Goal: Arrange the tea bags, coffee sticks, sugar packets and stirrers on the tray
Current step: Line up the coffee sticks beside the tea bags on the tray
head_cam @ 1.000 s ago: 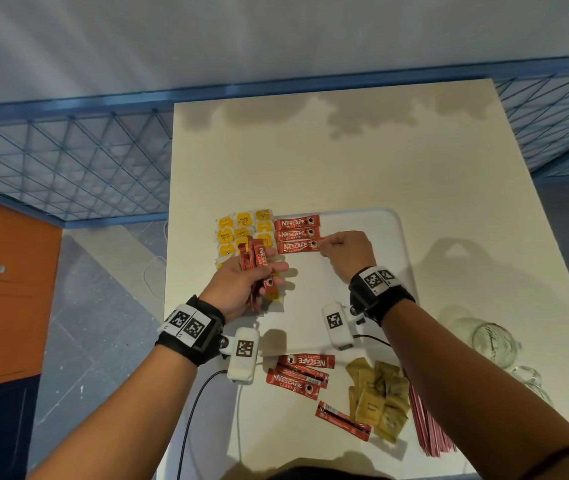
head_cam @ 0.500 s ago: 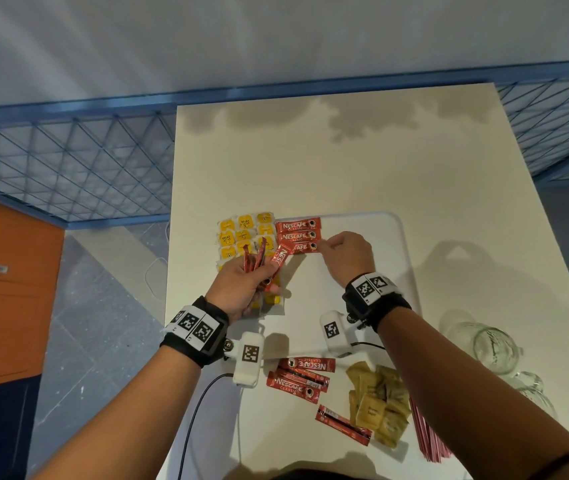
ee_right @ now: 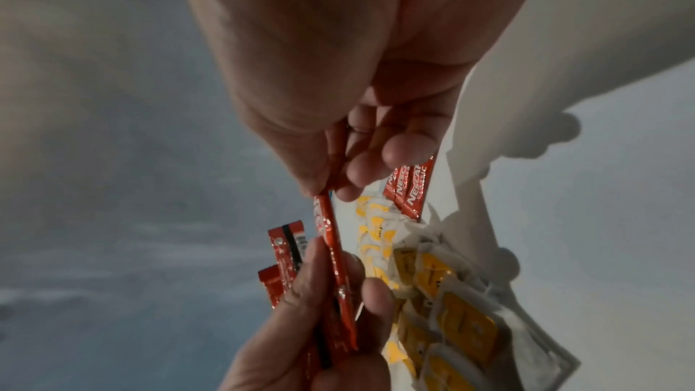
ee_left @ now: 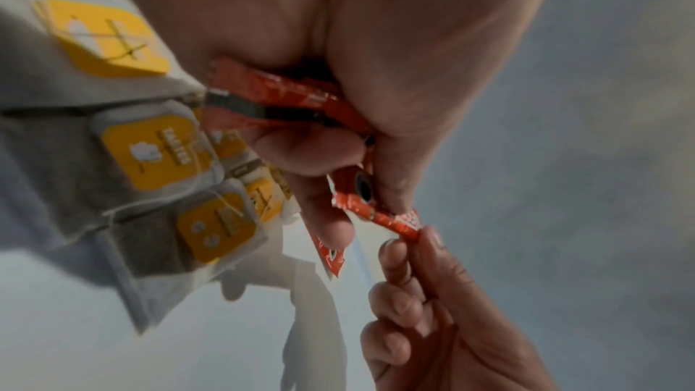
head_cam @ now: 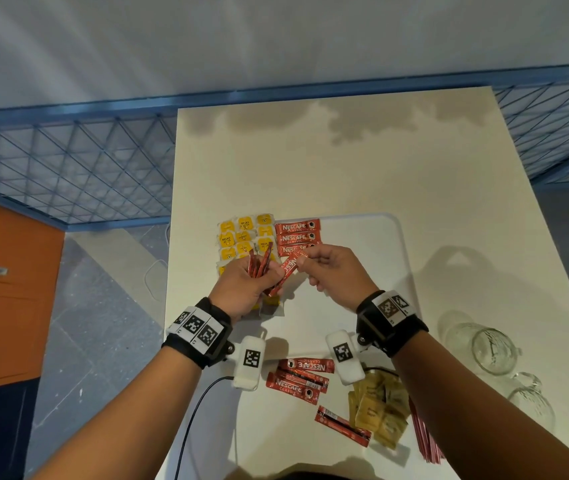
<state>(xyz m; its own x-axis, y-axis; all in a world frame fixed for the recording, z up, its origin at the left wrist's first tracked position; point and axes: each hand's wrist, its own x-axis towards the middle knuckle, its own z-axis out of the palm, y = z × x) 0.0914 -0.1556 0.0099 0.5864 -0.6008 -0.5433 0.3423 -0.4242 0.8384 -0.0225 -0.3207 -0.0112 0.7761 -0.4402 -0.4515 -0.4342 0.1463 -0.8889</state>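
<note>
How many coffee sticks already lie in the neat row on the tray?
3: the coffee sticks lie stacked right of the tea bags on the tray; the right hand may hide more.

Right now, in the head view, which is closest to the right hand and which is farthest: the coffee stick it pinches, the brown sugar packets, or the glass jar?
1. Coffee stick, pinched by the right hand.
2. Brown sugar packets, nearer the person.
3. Glass jar, far right.

My cream table (head_cam: 362, 174) carries a white tray (head_cam: 373, 271) at centre; loose coffee sticks (head_cam: 298, 377) and sugar packets (head_cam: 378, 410) at six o'clock; glass jars (head_cam: 491, 351) at four o'clock.
</note>
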